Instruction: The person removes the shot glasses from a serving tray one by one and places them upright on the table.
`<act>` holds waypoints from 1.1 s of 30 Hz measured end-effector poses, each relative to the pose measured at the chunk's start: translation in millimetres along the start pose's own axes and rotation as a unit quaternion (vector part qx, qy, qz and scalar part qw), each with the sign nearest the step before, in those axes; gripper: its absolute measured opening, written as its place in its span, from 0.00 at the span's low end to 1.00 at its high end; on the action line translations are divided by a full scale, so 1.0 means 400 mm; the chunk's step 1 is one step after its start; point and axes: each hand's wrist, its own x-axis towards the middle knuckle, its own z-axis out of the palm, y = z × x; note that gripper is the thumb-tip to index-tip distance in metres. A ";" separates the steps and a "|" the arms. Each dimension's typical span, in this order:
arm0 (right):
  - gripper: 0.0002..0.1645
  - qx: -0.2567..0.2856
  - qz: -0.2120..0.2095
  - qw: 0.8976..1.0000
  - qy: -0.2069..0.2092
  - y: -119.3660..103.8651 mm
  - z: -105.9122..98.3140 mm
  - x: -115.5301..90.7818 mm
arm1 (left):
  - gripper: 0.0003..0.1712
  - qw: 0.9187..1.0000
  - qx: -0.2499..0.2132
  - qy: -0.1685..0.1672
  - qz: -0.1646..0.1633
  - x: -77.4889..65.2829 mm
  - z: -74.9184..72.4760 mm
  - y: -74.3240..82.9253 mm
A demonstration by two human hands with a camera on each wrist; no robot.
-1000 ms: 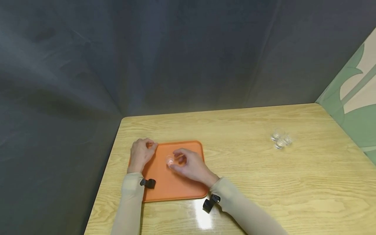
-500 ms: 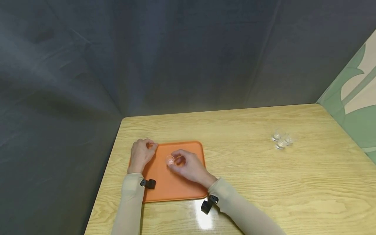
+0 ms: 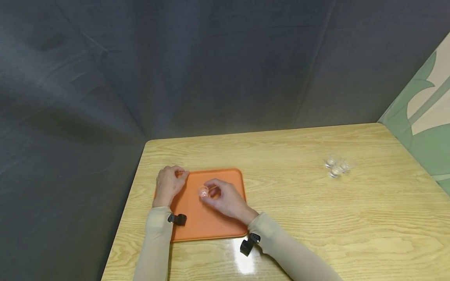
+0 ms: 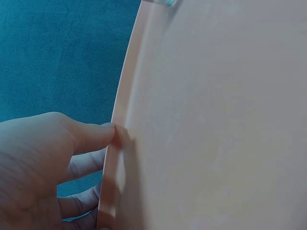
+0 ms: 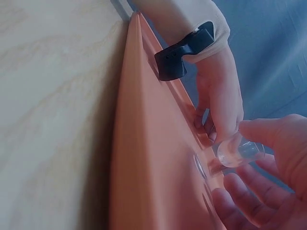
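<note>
An orange tray (image 3: 207, 226) lies on the wooden table. My left hand (image 3: 168, 185) grips its far-left rim; in the left wrist view the thumb (image 4: 93, 136) rests on the edge, with the other fingers outside and partly below it. Over the tray's middle, my right hand (image 3: 226, 199) pinches a small clear glass (image 3: 203, 191) between thumb and fingers. In the right wrist view this glass (image 5: 242, 152) looks tilted, and I cannot tell whether it touches the tray. A shiny curved outline (image 5: 200, 166) shows on the tray close to it.
Three more small clear glasses (image 3: 335, 171) stand close together on the right part of the wooden table (image 3: 299, 195). A dark curtain (image 3: 239, 70) hangs behind the table and along its left side. A green patterned surface (image 3: 422, 117) borders the right.
My right hand has shifted slightly left, and its fingers have closed in on the glass. The left hand stays at the tray's rim, and the tray has not moved.
</note>
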 end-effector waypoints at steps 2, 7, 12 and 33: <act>0.20 -0.001 0.001 1.000 0.001 0.000 0.000 0.000 | 0.19 1.000 -0.001 0.001 0.001 0.000 0.001 0.000; 0.20 -0.003 0.006 1.000 0.010 0.004 0.001 0.000 | 0.19 1.000 -0.002 0.000 0.001 0.001 0.001 0.001; 0.19 0.010 0.014 1.000 0.025 0.009 -0.003 -0.001 | 0.20 1.000 0.000 -0.002 0.004 0.001 0.000 0.001; 0.19 0.087 0.031 0.989 0.114 0.021 -0.044 -0.019 | 0.19 1.000 -0.002 -0.005 0.004 0.000 -0.001 -0.002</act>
